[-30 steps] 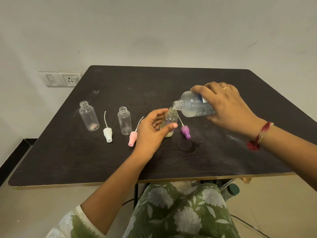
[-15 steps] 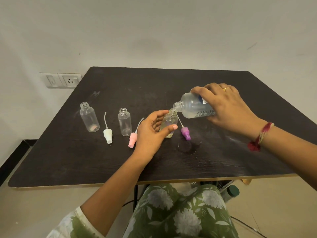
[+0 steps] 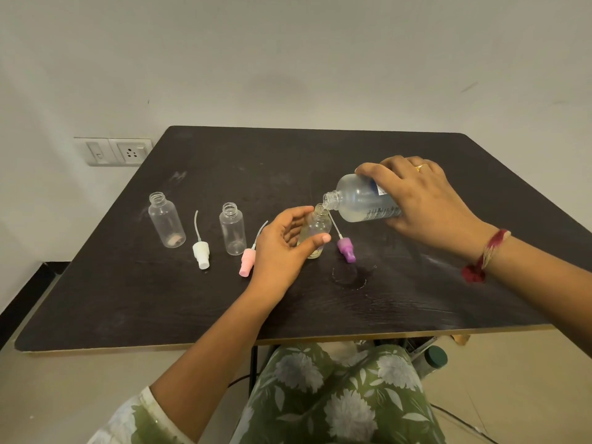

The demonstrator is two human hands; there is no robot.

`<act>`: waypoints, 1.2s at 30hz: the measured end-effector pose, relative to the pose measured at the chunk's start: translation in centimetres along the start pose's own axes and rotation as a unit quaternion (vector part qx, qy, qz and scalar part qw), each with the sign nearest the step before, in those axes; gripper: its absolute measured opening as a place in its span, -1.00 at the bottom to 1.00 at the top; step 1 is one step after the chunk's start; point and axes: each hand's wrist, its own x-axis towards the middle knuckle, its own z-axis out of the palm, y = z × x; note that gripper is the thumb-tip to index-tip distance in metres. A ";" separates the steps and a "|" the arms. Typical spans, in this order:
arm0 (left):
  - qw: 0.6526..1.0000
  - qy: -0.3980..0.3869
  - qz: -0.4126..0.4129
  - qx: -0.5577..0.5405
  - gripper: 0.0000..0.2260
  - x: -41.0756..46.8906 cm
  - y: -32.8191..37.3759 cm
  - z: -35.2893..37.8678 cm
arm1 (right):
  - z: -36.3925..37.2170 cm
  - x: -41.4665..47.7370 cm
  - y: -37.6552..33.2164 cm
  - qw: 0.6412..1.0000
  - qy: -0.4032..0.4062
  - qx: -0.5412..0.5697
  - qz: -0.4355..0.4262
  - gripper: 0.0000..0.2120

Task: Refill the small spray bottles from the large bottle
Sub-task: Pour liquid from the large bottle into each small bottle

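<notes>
My right hand grips the large clear bottle, tipped on its side with its open mouth right over the neck of a small clear bottle. My left hand holds that small bottle upright on the dark table; pale liquid sits in its lower part. Two more small bottles stand uncapped to the left, one at the far left and one nearer. Three spray caps lie on the table: a white one, a pink one and a purple one.
A wet ring marks the table just right of my left hand. A wall socket and switch sit at the left, behind the table. A dark green cap shows below the table's front edge.
The large bottle has stayed tipped over the small bottle. Both hands hold nearly the same places; the view has only shifted slightly.
</notes>
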 end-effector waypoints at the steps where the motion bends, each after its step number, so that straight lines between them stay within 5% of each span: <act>1: 1.000 0.000 0.000 -0.001 -0.56 0.0 0.0 0.0 | 0.0 0.0 0.0 1.000 0.001 -0.001 -0.001 -0.35; 36: 1.000 -0.004 -0.006 0.014 -0.54 0.0 -0.1 0.0 | 0.1 -0.1 0.3 1.000 0.000 -0.004 -0.003 -0.36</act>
